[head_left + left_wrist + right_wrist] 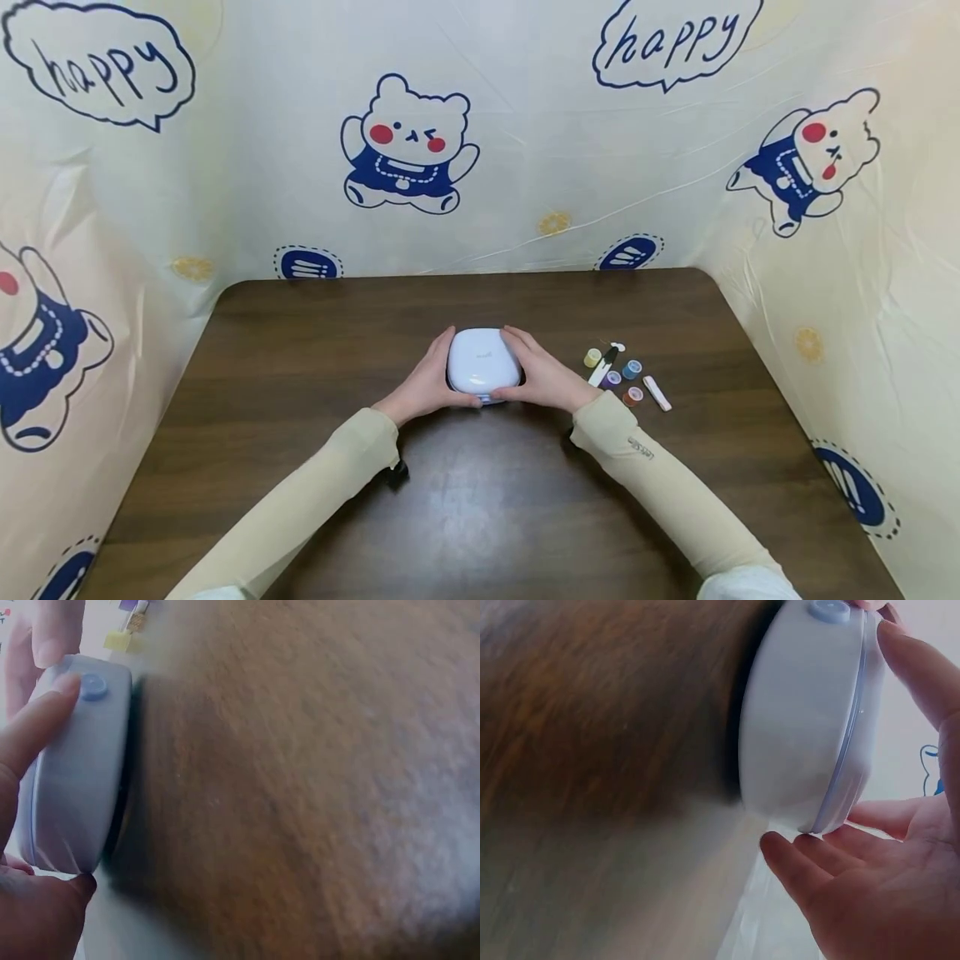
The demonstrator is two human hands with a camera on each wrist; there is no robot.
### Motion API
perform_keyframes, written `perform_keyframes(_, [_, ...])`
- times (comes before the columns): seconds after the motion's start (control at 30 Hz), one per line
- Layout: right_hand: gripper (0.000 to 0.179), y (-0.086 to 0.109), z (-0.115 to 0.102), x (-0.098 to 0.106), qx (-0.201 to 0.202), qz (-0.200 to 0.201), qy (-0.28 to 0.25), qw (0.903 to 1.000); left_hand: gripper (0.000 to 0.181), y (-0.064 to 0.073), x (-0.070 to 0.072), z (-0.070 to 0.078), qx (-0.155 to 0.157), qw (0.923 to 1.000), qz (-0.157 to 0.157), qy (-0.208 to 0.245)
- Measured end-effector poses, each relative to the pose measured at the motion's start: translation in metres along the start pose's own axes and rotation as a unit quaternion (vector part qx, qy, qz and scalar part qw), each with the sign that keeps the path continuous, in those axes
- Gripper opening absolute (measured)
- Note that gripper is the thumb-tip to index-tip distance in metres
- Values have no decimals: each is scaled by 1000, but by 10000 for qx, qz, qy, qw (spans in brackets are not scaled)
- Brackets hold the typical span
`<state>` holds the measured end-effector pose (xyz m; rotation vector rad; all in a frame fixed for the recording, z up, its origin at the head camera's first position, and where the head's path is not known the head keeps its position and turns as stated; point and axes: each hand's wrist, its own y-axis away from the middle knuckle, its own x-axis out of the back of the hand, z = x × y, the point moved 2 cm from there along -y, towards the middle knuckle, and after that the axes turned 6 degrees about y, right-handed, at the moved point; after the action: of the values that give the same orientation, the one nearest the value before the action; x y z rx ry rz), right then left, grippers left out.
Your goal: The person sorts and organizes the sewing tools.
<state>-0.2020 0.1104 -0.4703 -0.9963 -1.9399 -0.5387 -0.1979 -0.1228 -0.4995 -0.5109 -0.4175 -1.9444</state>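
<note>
A glossy, pale bluish-white rounded case (482,360) sits at the middle of the table with its lid down. My left hand (429,385) grips its left side, the thumb along the front edge. From the right, my right hand (546,377) holds the opposite side, its thumb also at the front. A round button (94,687) stands out on the case's front wall, right by the left thumb in the left wrist view. A seam line runs around the case in the right wrist view, with the right fingertips (780,851) at its far side.
Right of the case lie several small thread spools, among them a yellow spool (592,357), a blue spool (632,368) and a brown-orange spool (633,397). A black-and-white tool (604,365) and a white stick (657,393) lie among them. A printed curtain (525,150) surrounds the brown table (315,333).
</note>
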Motion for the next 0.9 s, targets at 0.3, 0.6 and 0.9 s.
perform_keyframes(0.3, [105,-3,0,1,-60,-226,-58,9997,136,2,0,-3,196,9996,-30,216])
perform_keyframes(0.6, [107,-3,6,-2,-74,-294,-319,9990,127,0,-1,-7,103,9996,-36,276])
perform_keyframes(0.9, [108,-7,8,-2,42,-15,-237,9997,126,-1,1,-2,205,9991,24,370])
